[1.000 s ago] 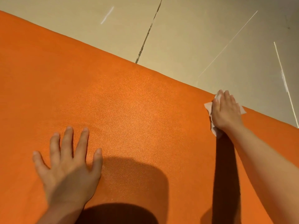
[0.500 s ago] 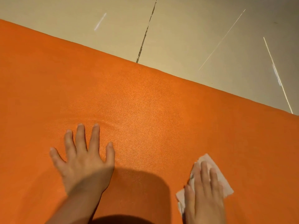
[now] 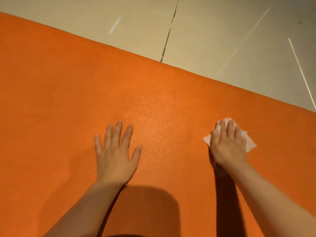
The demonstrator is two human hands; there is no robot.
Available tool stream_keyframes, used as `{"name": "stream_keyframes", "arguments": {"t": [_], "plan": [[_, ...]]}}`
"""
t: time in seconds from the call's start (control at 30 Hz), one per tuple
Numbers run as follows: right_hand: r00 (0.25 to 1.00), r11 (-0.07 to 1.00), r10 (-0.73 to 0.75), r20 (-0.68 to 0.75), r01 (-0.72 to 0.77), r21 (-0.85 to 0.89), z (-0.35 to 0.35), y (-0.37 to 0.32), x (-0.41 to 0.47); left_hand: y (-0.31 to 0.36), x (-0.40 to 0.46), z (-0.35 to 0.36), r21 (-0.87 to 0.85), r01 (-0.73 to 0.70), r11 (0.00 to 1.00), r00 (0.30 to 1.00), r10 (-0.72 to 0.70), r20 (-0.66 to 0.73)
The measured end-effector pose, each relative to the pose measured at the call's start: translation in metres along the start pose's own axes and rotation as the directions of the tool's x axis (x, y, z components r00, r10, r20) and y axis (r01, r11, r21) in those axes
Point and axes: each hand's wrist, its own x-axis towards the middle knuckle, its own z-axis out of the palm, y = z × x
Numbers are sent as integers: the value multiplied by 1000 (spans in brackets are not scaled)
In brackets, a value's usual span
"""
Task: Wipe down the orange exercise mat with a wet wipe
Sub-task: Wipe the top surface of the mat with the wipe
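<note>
The orange exercise mat (image 3: 68,108) is laid flat on a pale tiled floor (image 3: 222,31), and its far edge is seen running diagonally from the upper left down to the right. Most of the view is filled by the mat.

Toward the left of centre, the left hand (image 3: 116,156) is laid palm-down on the mat with its fingers straight and spread; nothing is grasped by it, and it appears to be used only as a brace.

A faintly lighter, sheened patch can be made out between the two hands, though whether it is dampness or merely reflected light cannot be told.

Further right, the wet wipe (image 3: 248,142) is pinned flat under the right hand (image 3: 229,144), whose fingers are extended over it rather than curled round it. Crumpled white corners of the wipe are left showing beyond the fingertips and on both sides of the palm. The wipe lies nearer the mat's far edge than its near edge, with unwiped-looking mat stretching away beyond it toward that edge and to the right.

The coming stroke is judged to belong to the right hand, since the wipe is already beneath it.
</note>
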Motion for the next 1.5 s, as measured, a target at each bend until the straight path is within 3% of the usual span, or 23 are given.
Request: {"name": "stream_keyframes", "arguments": {"t": [0.07, 0.23, 0.3, 0.37, 0.43, 0.47, 0.53, 0.6, 0.67, 0.73, 0.87, 0.93, 1.0, 1.1, 1.17, 1.23, 1.27, 1.33, 1.43, 1.5], "plan": [[1000, 1000, -12, 9, 12, 18, 9, -27, -6, -20, -42, -3, 15, -108, 994, 994, 108, 13], [939, 941, -340, -48, 339, -16, 43, -145, -35, -73, -127, -19, 18, -2, 1000, 1000, 2, -31], [846, 846, -533, 18, 533, 3, 58, -198, -66, -88, -139, -27, 33, 80, 996, 996, -79, -28], [679, 682, -730, 75, 731, 24, 74, -236, -110, -102, -147, -35, 50, 150, 987, 989, -150, 11], [546, 549, -831, 107, 836, -4, 87, -244, -141, -115, -154, -36, 50, 231, 972, 969, -234, 73], [528, 530, -841, 115, 848, -15, 89, -239, -145, -120, -157, -36, 51, 257, 965, 958, -261, 115], [559, 557, -824, 95, 829, -48, 86, -222, -134, -127, -161, -35, 81, 225, 971, 953, -236, 188], [686, 684, -727, 10, 726, -77, 76, -193, -110, -130, -162, -40, 79, 197, 977, 947, -210, 243], [841, 843, -537, -62, 534, -55, 62, -149, -79, -130, -159, -46, 47, 173, 984, 948, -179, 264], [940, 945, -328, -95, 328, -18, 47, -97, -58, -129, -155, -57, 16, 202, 979, 907, -193, 373], [987, 989, -83, -141, 99, 109, 41, -72, -71, -129, -147, -66, 33, 196, 980, 843, -185, 506], [983, 982, -124, -135, 141, 124, 54, -103, -98, -132, -147, -62, -8, 216, 976, 852, -184, 490], [929, 925, -356, -104, 366, 99, 75, -149, -139, -137, -149, -57, 27, 139, 990, 884, -136, 447], [681, 679, -731, 45, 719, 146, 99, -211, -202, -146, -150, -50, 44, 120, 992, 846, -125, 519], [527, 543, -839, 135, 819, 186, 105, -231, -199, -146, -150, -45, 34, 137, 990, 830, -134, 541], [462, 469, -882, 96, 881, 68, 98, -233, -168, -146, -150, -47, 7, 153, 988, 844, -135, 519], [471, 471, -881, 36, 882, -22, 93, -231, -144, -146, -151, -47, -14, 153, 988, 856, -125, 502], [570, 565, -822, 9, 816, -122, 78, -220, -79, -146, -154, -47, -36, 119, 992, 876, -88, 474], [805, 803, -593, -26, 589, -91, 41, -186, 2, -146, -153, -45, 6, 97, 995, 892, -89, 443], [908, 910, -416, -52, 414, -31, 27, -172, 27, -146, -152, -44, 31, 103, 994, 891, -106, 442]]}}
